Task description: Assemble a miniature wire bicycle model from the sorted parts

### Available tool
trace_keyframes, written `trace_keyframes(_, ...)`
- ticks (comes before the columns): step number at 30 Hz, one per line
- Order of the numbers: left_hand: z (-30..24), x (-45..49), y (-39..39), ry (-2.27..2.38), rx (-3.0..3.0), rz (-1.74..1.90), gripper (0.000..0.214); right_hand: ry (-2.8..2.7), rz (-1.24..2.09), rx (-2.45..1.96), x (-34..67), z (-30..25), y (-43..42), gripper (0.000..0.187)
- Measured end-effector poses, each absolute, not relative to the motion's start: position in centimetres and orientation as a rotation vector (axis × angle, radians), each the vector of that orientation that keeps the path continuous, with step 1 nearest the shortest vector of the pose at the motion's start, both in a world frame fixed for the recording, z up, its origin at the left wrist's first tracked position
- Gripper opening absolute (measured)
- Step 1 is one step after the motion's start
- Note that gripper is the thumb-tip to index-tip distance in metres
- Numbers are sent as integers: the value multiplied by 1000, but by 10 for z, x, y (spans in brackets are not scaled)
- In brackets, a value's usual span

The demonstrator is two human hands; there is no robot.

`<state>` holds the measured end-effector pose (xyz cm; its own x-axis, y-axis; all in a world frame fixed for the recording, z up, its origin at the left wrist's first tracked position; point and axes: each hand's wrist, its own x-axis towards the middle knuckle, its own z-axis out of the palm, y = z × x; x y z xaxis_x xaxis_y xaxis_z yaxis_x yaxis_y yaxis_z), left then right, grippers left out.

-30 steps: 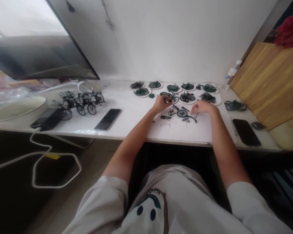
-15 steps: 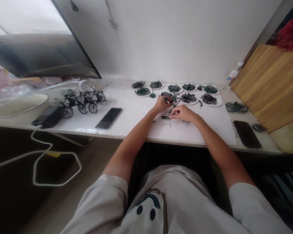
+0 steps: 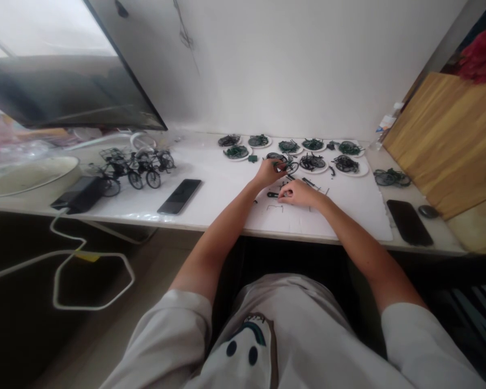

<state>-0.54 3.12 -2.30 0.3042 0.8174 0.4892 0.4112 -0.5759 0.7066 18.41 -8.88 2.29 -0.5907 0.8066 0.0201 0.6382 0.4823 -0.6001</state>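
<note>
My left hand (image 3: 268,173) is closed on a partly built model bicycle (image 3: 291,166), whose thin spoked wheel sticks out to the right of the fingers. Just below and to the right, my right hand (image 3: 297,193) is low over the white board (image 3: 230,208), its fingertips pinched together. Whatever they grip, if anything, is too small to make out. Beside those fingertips lies a small black part (image 3: 272,195). A bent wire piece (image 3: 275,207) and several thin dark parts are scattered around the right hand.
Several white plates of dark bicycle parts (image 3: 348,165) line the back. Finished model bicycles (image 3: 146,165) stand at left near a phone (image 3: 180,196), a black box (image 3: 81,193) and a basin (image 3: 32,175). At right are another phone (image 3: 410,222) and a wooden panel (image 3: 449,140).
My right hand has shifted slightly left and down, toward the small black part, uncovering more loose parts above it. My left hand stays in place with the model bicycle.
</note>
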Motion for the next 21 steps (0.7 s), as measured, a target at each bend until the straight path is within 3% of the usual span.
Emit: trace_keyframes(21,-14,-3,21,1085,2127,1228,26,-2401,906,-1264,188,23,-87,5)
